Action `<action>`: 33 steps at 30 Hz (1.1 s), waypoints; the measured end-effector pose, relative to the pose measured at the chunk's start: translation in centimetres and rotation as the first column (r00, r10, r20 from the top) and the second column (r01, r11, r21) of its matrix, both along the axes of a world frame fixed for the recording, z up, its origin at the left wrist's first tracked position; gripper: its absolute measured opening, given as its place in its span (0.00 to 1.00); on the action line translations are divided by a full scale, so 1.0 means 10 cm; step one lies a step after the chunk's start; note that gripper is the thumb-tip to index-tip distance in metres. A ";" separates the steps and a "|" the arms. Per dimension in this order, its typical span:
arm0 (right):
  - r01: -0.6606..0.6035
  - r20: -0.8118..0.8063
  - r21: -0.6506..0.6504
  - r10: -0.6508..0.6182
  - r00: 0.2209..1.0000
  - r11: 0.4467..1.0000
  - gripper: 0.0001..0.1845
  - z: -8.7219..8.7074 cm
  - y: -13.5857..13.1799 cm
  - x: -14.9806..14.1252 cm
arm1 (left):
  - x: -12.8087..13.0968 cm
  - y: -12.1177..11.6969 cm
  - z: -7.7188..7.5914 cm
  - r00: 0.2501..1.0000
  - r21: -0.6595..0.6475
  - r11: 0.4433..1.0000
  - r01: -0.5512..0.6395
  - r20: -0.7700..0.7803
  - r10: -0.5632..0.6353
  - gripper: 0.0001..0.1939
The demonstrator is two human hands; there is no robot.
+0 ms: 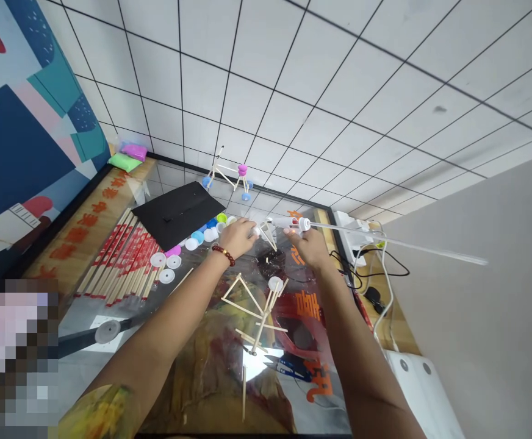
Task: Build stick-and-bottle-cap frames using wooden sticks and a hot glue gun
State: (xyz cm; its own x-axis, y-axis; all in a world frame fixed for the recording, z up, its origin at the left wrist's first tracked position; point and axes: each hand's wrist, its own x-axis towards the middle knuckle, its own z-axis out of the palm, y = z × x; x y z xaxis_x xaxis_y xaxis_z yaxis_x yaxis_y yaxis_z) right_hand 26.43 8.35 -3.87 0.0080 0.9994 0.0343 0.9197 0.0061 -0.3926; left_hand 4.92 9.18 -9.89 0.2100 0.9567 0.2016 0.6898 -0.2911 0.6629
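Note:
My right hand is closed around what looks like a white hot glue gun, tipped toward the left. A long clear glue stick sticks out of its back end to the right. My left hand is pinched at a small white piece, close to the gun's front. Between the hands are short thin wooden sticks, set at angles; whether my left fingers also hold them I cannot tell. Nearer to me on the table lies a frame of joined wooden sticks with a white round cap.
Left lie red-wrapped chopsticks, a black sheet and several coloured caps. At the back stands a stick model on blue wheels. Blue-handled pliers lie in front. White cables and a power strip are right.

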 end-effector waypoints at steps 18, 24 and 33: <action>0.045 0.018 -0.053 -0.044 0.999 0.998 0.22 0.09 -0.03 -0.11 | 0.00 0.00 0.01 0.999 -0.027 1.000 -0.008 -0.040 0.007 0.15; 0.036 0.007 -0.054 -0.036 0.999 0.998 0.22 0.08 -0.01 -0.12 | 0.00 0.00 0.01 0.999 -0.027 1.000 -0.010 -0.035 0.009 0.15; 0.052 0.019 -0.034 -0.052 0.998 0.998 0.23 0.04 -0.03 -0.08 | -0.01 -0.01 0.02 0.999 -0.034 0.999 -0.010 -0.033 0.008 0.15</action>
State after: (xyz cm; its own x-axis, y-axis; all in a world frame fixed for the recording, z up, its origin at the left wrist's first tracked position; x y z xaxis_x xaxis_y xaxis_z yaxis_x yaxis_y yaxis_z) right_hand 25.62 8.03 -3.42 0.0597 0.9982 0.0007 0.9255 -0.0551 -0.3747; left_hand 4.86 9.12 -9.67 0.2073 0.9647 0.1621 0.7140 -0.2625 0.6491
